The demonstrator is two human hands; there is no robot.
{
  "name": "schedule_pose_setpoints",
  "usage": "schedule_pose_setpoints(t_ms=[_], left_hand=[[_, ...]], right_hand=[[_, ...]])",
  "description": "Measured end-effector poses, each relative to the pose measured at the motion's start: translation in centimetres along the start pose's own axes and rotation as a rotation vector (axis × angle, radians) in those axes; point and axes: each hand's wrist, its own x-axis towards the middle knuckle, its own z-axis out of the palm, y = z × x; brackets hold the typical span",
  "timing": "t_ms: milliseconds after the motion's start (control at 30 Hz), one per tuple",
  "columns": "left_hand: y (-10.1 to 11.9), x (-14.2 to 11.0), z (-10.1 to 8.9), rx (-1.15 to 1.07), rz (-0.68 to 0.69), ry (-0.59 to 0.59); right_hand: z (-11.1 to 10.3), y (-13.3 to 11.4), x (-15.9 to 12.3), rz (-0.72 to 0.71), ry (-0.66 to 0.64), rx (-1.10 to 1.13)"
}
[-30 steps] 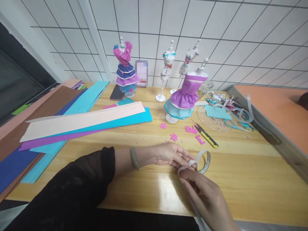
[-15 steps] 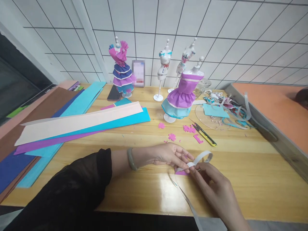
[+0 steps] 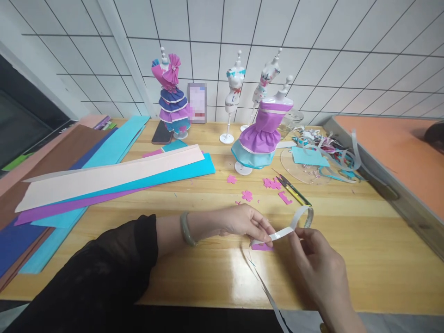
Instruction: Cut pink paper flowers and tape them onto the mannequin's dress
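My left hand (image 3: 248, 221) is closed, its thumb and fingers pinching a small purple paper piece (image 3: 262, 247) together with one end of a white tape strip (image 3: 282, 233). My right hand (image 3: 322, 266) grips the same strip farther along, between thumb and forefinger. Beyond the right fingers the tape curls up in a loop. A thin pale ribbon (image 3: 268, 293) trails from near the left fingertips over the table's front edge. Past the hands lie yellow-handled thread snips (image 3: 296, 192), pink flower cutouts (image 3: 247, 195) and a notched pink scrap (image 3: 285, 198).
A small mannequin in a purple dress (image 3: 265, 127) stands ahead, with two undressed mannequins (image 3: 236, 88) behind it. Another wears a tiered dress (image 3: 173, 104). Coloured paper sheets (image 3: 114, 173) cover the left side. A scrap pile (image 3: 322, 150) and an orange-topped box (image 3: 398, 152) are right.
My right hand has moved right, away from the left, and a longer stretch of white tape shows between them. My left hand keeps its pinch. The whole view has shifted slightly.
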Motion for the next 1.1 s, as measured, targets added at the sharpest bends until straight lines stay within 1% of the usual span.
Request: schedule_pose_setpoints(t_ms=[100, 167, 267, 400, 467, 533, 600, 667, 733, 800, 900, 967, 1033, 1100], left_hand=[[0.8, -0.2, 0.2, 0.03, 0.001, 0.03], [1.0, -0.2, 0.2, 0.033, 0.007, 0.047], [0.7, -0.1, 0.0, 0.055, 0.003, 0.114], [0.1, 0.1, -0.4, 0.113, -0.006, 0.197], [0.0, 0.2, -0.5, 0.107, -0.007, 0.211], [0.0, 0.2, -0.6, 0.038, 0.002, 0.207], [0.1, 0.2, -0.6, -0.071, 0.019, 0.189], [0.2, 0.2, -0.7, -0.159, 0.03, 0.175], [0.3, 0.2, -0.9, -0.205, 0.048, 0.16], [0.4, 0.2, -1.1, -0.226, 0.064, 0.146], [0.7, 0.1, -1.3, -0.256, 0.083, 0.133], [0.8, 0.1, -1.4, -0.283, 0.095, 0.127], [0.9, 0.1, -1.5, -0.314, 0.102, 0.131], [0.9, 0.2, -1.5, -0.337, 0.101, 0.152]], right_hand=[[-0.6, -0.1, 0.5, 0.045, -0.049, -0.039], [-0.9, -0.4, 0.9, 0.032, -0.117, -0.054], [-0.8, -0.9, 1.6, -0.007, -0.206, -0.102], [-0.4, -1.4, 2.5, -0.05, -0.254, -0.173], [-0.4, -1.4, 3.0, -0.08, -0.295, -0.15], [-0.8, -1.1, 3.8, -0.079, -0.341, -0.087], [-1.4, -0.5, 5.1, -0.048, -0.319, -0.051], [-1.8, 0.2, 6.9, -0.036, -0.187, -0.117], [-1.7, 0.9, 9.0, -0.119, -0.088, -0.23], [-1.1, 1.5, 11.0, -0.199, -0.091, -0.383], [0.3, 1.8, 12.9, -0.271, -0.169, -0.466], [0.9, 1.6, 13.2, -0.327, -0.198, -0.554], [1.0, 1.5, 13.1, -0.353, -0.177, -0.64], [0.7, 1.6, 12.8, -0.342, -0.145, -0.641]])
